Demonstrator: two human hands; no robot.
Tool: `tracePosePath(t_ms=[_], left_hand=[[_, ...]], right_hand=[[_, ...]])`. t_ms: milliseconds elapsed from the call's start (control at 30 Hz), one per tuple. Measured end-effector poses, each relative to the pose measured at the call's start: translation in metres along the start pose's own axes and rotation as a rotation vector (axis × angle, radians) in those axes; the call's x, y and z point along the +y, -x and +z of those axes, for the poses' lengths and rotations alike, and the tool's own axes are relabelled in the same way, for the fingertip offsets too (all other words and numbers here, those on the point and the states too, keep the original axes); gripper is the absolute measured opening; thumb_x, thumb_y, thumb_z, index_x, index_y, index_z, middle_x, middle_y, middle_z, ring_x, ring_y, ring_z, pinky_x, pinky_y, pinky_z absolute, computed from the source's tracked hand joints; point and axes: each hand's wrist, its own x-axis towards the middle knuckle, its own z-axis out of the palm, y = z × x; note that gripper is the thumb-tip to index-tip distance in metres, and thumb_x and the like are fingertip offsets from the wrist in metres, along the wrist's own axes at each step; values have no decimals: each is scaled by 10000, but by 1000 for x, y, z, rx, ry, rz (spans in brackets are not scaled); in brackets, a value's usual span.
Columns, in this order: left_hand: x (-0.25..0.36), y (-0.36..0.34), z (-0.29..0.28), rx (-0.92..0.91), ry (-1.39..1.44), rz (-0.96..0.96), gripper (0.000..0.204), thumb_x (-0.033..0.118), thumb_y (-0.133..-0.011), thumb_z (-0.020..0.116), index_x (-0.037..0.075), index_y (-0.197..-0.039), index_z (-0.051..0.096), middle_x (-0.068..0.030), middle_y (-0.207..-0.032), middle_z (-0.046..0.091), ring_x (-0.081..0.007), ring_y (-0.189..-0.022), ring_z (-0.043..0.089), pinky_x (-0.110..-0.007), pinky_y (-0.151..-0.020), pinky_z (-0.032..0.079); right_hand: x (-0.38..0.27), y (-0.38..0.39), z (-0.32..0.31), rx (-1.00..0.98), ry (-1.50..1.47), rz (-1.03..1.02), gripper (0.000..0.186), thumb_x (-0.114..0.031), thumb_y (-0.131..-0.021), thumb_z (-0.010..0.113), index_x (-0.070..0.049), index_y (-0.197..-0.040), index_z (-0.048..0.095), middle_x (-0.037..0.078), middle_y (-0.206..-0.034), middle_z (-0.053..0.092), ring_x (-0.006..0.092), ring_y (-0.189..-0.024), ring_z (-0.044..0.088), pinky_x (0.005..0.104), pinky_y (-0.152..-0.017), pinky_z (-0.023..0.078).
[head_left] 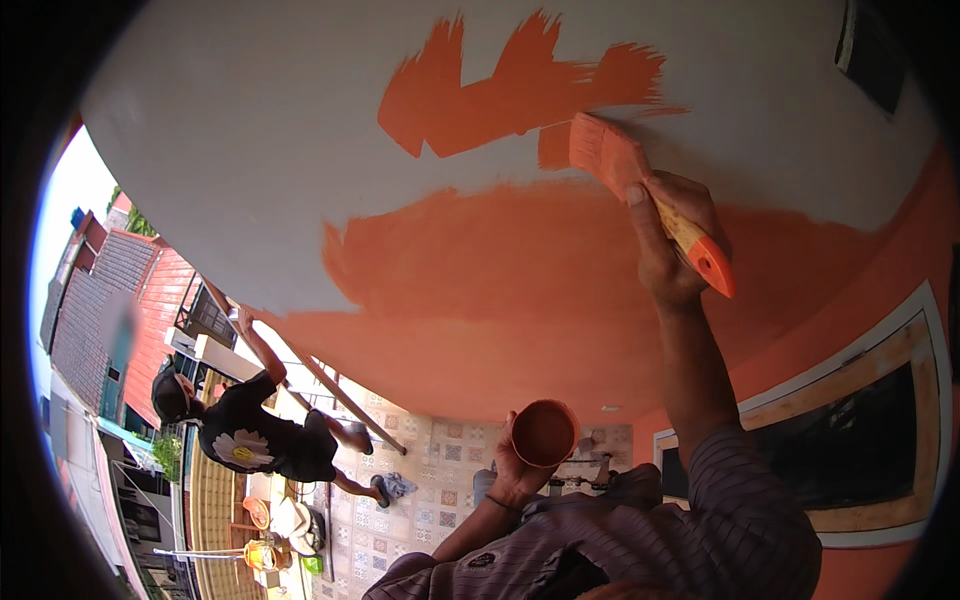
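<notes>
My right hand (675,225) grips the wooden handle of a wide paintbrush (605,150), whose paint-coated bristles touch the pale grey surface (220,120) above, just beside fresh orange strokes (470,110). A larger, softer-edged salmon-orange painted area (520,270) spreads below the strokes. Low in the view, my left hand (510,470) holds a round cup of orange-brown paint (543,432), its fingers wrapped round the side.
At the left, another person (260,430) in dark clothes reaches up to a long pole (350,405) over a patterned tiled floor (440,480). Buckets and pots (270,550) stand lower left, rooftops (100,310) beyond. A white-framed window (930,420) is at the right.
</notes>
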Motion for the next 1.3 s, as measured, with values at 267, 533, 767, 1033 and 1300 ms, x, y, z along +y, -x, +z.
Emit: tracePosePath(t_ms=[267,533,767,1033,1300], left_hand=[[8,1,35,77,-236,123,594,610,-1013,620,178,-1420,609,-114,-1442,622,-352,-1301,619,-592,-956,593],[2,-9,11,-14,-233,112,567,619,-1019,608,214,-1416,622,-93,-1462,612,-350,-1317,604,-615,-967,576],[-15,25,-17,26,-171,74,562,595,-1030,563,195,-1421,619,-112,-1469,604,-370,-1332,587,-630,-978,557],[-48,51,-36,118,-203,46,512,554,-1042,578,198,-1406,636,-93,-1472,617,-343,-1342,588,-621,-994,562],[-35,62,-47,75,-229,4,575,597,-1020,610,164,-1398,639,-119,-1456,630,-363,-1329,603,-606,-1020,554]], right_hand=[[-32,-19,-78,274,140,-75,230,82,-966,729,-2,-1169,664,153,-1096,713,190,-935,718,306,-801,625],[-42,-1,52,-103,-202,-140,288,82,-909,774,-30,-1163,699,138,-1043,745,198,-891,755,309,-748,627],[-22,-12,-36,294,-177,49,166,59,-971,729,-21,-1115,706,119,-1030,753,169,-938,742,317,-789,631],[-14,1,-67,267,-18,125,122,9,-938,798,22,-1045,741,127,-1033,776,158,-932,742,307,-833,617],[-12,23,-72,261,2,-71,152,23,-943,792,16,-1078,724,110,-1061,767,158,-946,736,292,-831,613]])
